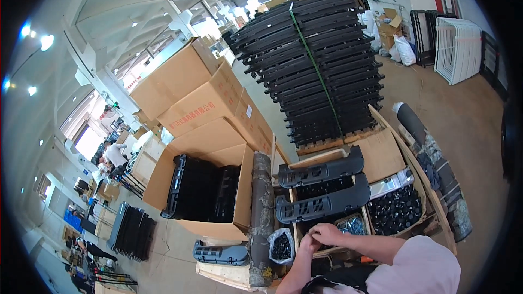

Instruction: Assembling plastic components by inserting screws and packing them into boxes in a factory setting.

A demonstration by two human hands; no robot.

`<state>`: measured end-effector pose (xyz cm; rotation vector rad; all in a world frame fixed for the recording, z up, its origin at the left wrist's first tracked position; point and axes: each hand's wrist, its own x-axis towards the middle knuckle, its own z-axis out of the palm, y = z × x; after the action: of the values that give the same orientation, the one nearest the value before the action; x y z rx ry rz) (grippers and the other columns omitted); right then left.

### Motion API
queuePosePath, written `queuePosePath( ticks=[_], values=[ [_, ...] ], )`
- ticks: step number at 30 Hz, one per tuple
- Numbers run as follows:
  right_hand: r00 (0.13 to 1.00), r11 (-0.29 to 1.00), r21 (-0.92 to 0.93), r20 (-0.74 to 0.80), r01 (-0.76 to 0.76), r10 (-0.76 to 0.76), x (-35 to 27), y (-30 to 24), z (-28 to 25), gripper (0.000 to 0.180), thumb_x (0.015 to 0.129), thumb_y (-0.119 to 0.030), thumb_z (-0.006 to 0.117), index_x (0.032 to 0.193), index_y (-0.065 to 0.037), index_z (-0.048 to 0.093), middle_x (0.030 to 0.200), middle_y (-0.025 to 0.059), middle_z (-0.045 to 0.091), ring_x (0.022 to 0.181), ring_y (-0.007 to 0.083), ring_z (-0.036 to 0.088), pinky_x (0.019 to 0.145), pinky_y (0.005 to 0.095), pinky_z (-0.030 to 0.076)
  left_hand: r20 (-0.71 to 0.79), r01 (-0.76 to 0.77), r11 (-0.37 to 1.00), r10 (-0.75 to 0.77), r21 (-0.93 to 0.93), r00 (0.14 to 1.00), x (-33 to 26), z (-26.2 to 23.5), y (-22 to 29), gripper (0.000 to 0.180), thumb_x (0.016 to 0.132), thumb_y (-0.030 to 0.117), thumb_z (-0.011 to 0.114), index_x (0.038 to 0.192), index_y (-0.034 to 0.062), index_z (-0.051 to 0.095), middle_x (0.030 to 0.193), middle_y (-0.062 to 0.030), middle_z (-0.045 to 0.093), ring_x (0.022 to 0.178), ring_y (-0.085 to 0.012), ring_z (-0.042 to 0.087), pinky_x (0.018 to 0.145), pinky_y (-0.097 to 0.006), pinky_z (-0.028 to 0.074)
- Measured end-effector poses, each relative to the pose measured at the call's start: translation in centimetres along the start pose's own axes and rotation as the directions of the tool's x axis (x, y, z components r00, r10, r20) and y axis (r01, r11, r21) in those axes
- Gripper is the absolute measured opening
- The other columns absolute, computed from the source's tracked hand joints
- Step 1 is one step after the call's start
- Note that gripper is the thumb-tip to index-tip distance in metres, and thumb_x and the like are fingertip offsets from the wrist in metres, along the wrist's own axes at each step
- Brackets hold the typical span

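My left hand [309, 243] and my right hand [327, 234] meet over the near edge of a wooden bin. Both are closed, fingertips together. Whatever is between them is hidden or too small to name. Close by on the right lies a clear bag of small silvery screws or similar hardware [351, 225]. Beyond my hands, two long black plastic covers with vent slots, a nearer cover [305, 210] and a farther cover [318, 173], lie across the bin. A white bag of small black parts [281, 246] stands left of my left hand.
Black caps [395, 209] fill a compartment on the right. An open carton [242, 185] of black panels stands left, beside a wrapped roll [262, 201]. A tall strapped stack of black frames [316, 71] rises ahead. Another vented cover [220, 253] lies lower left.
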<state>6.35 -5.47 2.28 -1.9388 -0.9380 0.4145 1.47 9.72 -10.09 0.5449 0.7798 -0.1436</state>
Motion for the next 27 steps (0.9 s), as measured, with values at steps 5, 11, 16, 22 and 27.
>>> queuePosePath(
  ticks=[5, 11, 16, 22, 27],
  values=[
    [0.982, 0.974, 0.127, 0.052, -0.190, 0.184, -5.5, -2.9, -4.2, 0.031, 0.095, -0.036, 0.066, 0.112, -0.012, 0.077, 0.093, 0.0131, 0.076, 0.087, 0.0321, 0.075, 0.080, 0.0422, 0.059, 0.099, 0.116, 0.987, -0.104, -0.115, 0.990, -0.2, -2.2, 0.8, 0.034, 0.111, 0.039, 0.052, 0.114, 0.0089, 0.067, 0.096, -0.0040, 0.067, 0.087, -0.0189, 0.067, 0.078, -0.035, 0.059],
    [0.694, 0.692, 0.105, 0.235, -0.715, 0.681, -18.5, 0.7, -5.5, 0.035, 0.095, -0.040, 0.072, 0.107, -0.009, 0.079, 0.084, 0.0005, 0.076, 0.075, 0.0125, 0.071, 0.073, 0.0292, 0.057, 0.128, 0.083, 0.969, -0.115, 0.234, 0.985, -3.0, 1.8, 0.9, 0.021, 0.108, 0.030, 0.062, 0.113, 0.0104, 0.068, 0.088, 0.0003, 0.062, 0.078, -0.0146, 0.061, 0.069, -0.030, 0.055],
    [0.583, 0.537, 0.273, 0.128, -0.798, 0.802, -23.8, 7.4, -0.7, 0.034, 0.097, -0.037, 0.069, 0.115, -0.009, 0.073, 0.092, 0.0063, 0.075, 0.077, 0.0200, 0.073, 0.071, 0.0344, 0.059, 0.127, 0.062, 0.963, -0.099, 0.263, 0.987, -3.6, 1.9, 1.4, 0.017, 0.106, 0.026, 0.066, 0.110, 0.0105, 0.069, 0.090, -0.0005, 0.065, 0.079, -0.0153, 0.064, 0.071, -0.031, 0.057],
    [0.362, 0.304, 0.615, -0.032, -0.728, 0.932, -23.5, 9.8, 4.7, 0.034, 0.097, -0.035, 0.068, 0.119, -0.010, 0.071, 0.096, 0.0084, 0.075, 0.077, 0.0235, 0.072, 0.071, 0.0380, 0.059, 0.164, 0.086, 0.957, -0.135, 0.276, 0.977, -4.1, 1.1, 2.8, 0.019, 0.106, 0.026, 0.065, 0.113, 0.0083, 0.069, 0.089, -0.0003, 0.065, 0.080, -0.0151, 0.064, 0.074, -0.032, 0.057],
    [0.140, 0.112, 0.869, -0.049, -0.482, 0.989, -22.9, 12.5, 8.9, 0.034, 0.097, -0.035, 0.066, 0.122, -0.011, 0.069, 0.099, 0.0101, 0.074, 0.076, 0.0264, 0.072, 0.071, 0.0410, 0.060, 0.189, 0.177, 0.933, -0.244, 0.314, 0.951, -5.4, 1.6, 3.6, 0.026, 0.107, 0.035, 0.063, 0.109, 0.0087, 0.067, 0.084, 0.0011, 0.058, 0.077, -0.0146, 0.056, 0.068, -0.029, 0.051]
  ],
)
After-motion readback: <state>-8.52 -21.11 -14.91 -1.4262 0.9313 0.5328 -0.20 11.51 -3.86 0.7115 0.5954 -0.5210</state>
